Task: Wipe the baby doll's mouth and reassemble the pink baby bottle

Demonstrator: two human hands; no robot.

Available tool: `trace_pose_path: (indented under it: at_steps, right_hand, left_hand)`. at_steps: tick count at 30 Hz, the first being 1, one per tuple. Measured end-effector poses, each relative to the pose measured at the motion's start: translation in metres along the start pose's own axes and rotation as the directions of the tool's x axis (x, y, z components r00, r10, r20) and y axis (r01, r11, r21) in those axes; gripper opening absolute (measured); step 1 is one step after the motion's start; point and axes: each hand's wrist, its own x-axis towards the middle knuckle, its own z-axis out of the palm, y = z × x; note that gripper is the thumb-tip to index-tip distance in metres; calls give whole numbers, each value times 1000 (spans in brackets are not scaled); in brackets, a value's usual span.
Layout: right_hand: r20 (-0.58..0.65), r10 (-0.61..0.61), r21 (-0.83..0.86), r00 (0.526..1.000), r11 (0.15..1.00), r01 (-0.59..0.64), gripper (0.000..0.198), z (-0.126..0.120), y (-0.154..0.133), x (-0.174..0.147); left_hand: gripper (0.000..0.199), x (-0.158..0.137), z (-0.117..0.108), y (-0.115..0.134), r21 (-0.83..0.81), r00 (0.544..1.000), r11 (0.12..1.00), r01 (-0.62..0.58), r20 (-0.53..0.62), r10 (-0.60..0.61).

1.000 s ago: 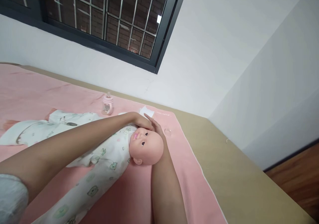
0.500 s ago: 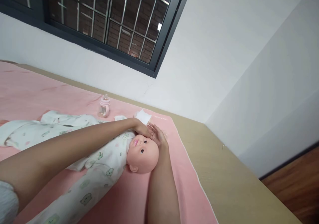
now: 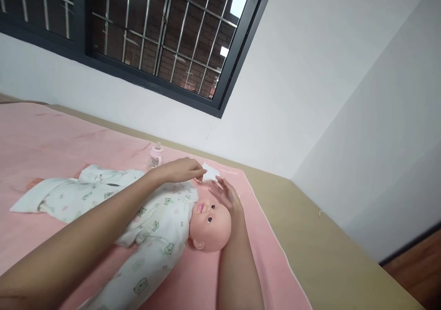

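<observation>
A baby bottle [image 3: 156, 156] is stood upright on the pink blanket [image 3: 196, 282], near its far edge, with its teat pointed up; the lower part is partly hidden behind the left forearm, and whether any liquid is contained in the clear body cannot be told. The baby doll [image 3: 172, 209] is laid on its back on the blanket, its long axis run from the feet at the far left to the bald head at the right, slanted a little toward the viewer, with the face turned up. The doll's chest is crossed by the left forearm; the left hand [image 3: 186, 168] is bent beside a white tissue [image 3: 211, 172], and whether that is gripped cannot be judged. The right hand [image 3: 227, 194] is held released, fingers spread, with its wrist just beside the doll's crown.
</observation>
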Motion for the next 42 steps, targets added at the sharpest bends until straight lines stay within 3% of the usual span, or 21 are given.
trace_pose_path:
  at_steps: [4, 9, 13, 18, 21, 23, 26, 28, 30, 33, 36, 42]
  right_hand:
    - [-118, -179, -86, 977, 982, 170, 31, 2, -23, -2]
    - [-108, -297, -305, 949, 918, 253, 50, 20, -53, -14]
    - [6, -369, -454, 930, 827, 331, 57, 50, -72, -32]
    - [273, -262, -627, 926, 681, 378, 45, 101, -85, -60]
    - [435, -212, -647, 875, 602, 468, 33, 128, -84, -74]
    - [503, -204, -629, 840, 579, 518, 31, 139, -82, -81]
    - [523, -245, -592, 816, 584, 555, 30, 146, -80, -87]
    - [491, -301, -564, 818, 605, 561, 33, 146, -80, -88]
    - [439, -347, -542, 829, 633, 553, 38, 145, -80, -87]
    - [377, -385, -505, 843, 677, 535, 46, 146, -76, -85]
    - [373, -362, -478, 854, 714, 511, 50, 150, -70, -84]
    - [380, -265, -547, 886, 709, 446, 51, 146, -66, -77]
  left_hand:
    - [51, -6, 5, -2, -5, 995, 1000, 4, -100, -4]
    - [42, -2, 14, -10, -107, 972, 994, -20, -236, -6]
    - [47, 1, 20, -17, -131, 957, 990, -54, -290, 14]
    - [65, -2, 17, -19, -99, 920, 983, -154, -376, 107]
    - [74, -5, 12, -17, -154, 940, 982, -110, -337, 53]
    - [65, -7, 7, -15, -191, 960, 979, -76, -278, 20]
    - [36, -13, -2, -11, -163, 984, 986, -43, -178, 13]
    - [32, -19, -7, -8, -158, 986, 986, -59, -161, 34]
    - [30, -24, -11, -2, -177, 961, 968, -179, -243, 133]
    - [26, -31, -10, 8, -161, 843, 893, -420, -434, 319]
    - [23, -33, -6, 19, -138, 753, 856, -498, -559, 347]
    - [26, -36, -5, 27, -224, 767, 892, -392, -615, 182]
